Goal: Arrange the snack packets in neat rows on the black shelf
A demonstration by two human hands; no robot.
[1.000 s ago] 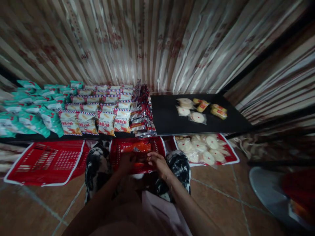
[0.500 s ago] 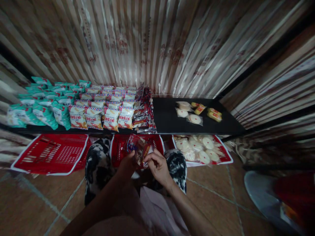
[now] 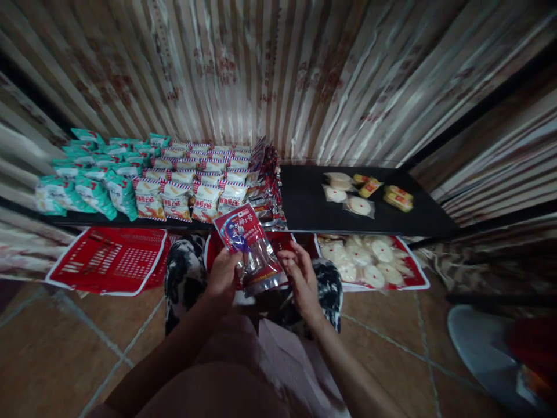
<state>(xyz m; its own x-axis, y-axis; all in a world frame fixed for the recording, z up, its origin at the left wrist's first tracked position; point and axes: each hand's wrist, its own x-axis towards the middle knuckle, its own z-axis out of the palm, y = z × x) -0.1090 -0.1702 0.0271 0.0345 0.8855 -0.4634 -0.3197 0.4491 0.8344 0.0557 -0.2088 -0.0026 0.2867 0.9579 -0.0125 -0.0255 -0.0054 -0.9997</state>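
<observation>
Left hand (image 3: 223, 276) pinches red packet (image 3: 252, 247) at its 8 o'clock edge; right hand (image 3: 303, 283) at 4 o'clock, fingers loosely parted, contact unclear.

Before the front edge of a black shelf (image 3: 300, 203) bearing teal bags (image 3: 93, 193) at its left end, the left hand (image 3: 223, 275) gripped a red packet (image 3: 257, 248) beside the right hand (image 3: 303, 278).

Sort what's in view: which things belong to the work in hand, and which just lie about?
In use:
red packet, in left hand
right hand, beside it
probably middle basket

Lying about:
teal bags
white bags
yellow packs
round packs
left basket
</observation>
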